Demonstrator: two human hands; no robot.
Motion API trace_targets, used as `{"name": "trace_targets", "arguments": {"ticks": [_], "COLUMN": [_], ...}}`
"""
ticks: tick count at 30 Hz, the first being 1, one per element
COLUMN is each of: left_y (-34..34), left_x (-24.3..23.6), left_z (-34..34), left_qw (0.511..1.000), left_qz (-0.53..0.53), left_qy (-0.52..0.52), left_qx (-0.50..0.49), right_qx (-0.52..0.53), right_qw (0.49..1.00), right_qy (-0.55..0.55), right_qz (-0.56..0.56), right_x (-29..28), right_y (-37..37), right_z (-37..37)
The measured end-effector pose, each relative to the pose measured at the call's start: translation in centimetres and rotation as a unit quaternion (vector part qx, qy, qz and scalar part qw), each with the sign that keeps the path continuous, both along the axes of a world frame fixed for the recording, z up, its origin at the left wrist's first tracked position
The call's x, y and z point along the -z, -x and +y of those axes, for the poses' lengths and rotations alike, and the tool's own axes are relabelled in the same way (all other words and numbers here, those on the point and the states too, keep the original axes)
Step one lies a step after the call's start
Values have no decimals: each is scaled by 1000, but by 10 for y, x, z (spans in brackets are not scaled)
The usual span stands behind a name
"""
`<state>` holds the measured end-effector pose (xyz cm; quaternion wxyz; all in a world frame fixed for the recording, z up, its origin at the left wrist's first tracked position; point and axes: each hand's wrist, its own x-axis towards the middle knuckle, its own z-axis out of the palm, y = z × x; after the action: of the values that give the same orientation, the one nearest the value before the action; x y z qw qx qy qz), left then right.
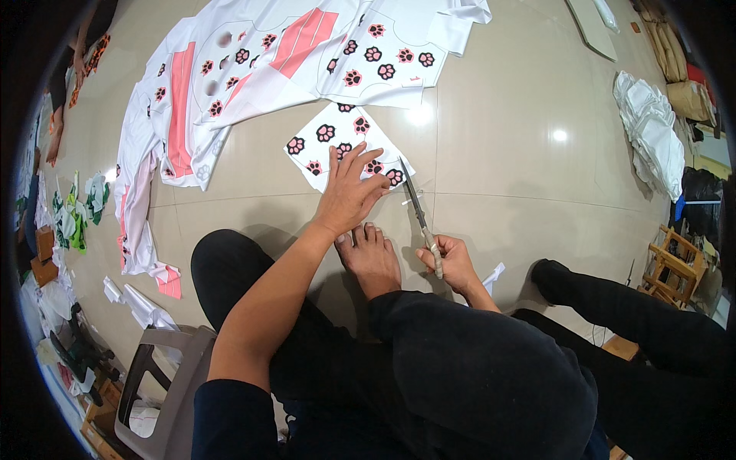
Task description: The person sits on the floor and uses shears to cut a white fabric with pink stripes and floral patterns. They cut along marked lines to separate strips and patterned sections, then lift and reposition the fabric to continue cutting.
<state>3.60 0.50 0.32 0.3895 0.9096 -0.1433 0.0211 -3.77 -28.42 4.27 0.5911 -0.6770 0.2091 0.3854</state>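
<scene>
A small white fabric piece (326, 133) printed with pink and black paw prints lies flat on the floor in front of my foot. My left hand (354, 186) rests on its lower part with fingers spread, holding nothing between them. In my right hand (452, 264) is a pair of scissors (418, 203) with dark blades and a pale, wrapped-looking handle. The blades point away from me, along the right edge of the piece, with their tips at its right corner. Whether the blades touch the fabric, I cannot tell. A thin white scrap (412, 198) lies beside the blades.
Beyond the piece spreads a large white paw-print fabric (268, 77) with pink panels. A brown plastic stool (165, 383) stands at lower left, near white scraps (146, 307). White cloth (650, 134) is heaped at right. A wooden frame (675, 268) stands behind someone's dark-trousered leg (629, 307).
</scene>
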Motion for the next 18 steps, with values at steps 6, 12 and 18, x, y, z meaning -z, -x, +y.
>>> {"name": "trace_targets", "arguments": {"ticks": [6,12,18], "left_y": [0,0,0], "left_x": [0,0,1], "left_z": [0,1,1], "left_qw": [1000,1000,1000], "left_qz": [-3,-2,-3], "left_qy": [6,5,10], "left_qx": [1,3,3], "right_qx": [-8,-2,-4], "right_qw": [1000,1000,1000], "right_qy": [7,14,21], "right_qz": [0,0,5], "right_x": [-3,-5,-3], "right_y": [-1,-13,-17], "right_z": [1,11,14]}}
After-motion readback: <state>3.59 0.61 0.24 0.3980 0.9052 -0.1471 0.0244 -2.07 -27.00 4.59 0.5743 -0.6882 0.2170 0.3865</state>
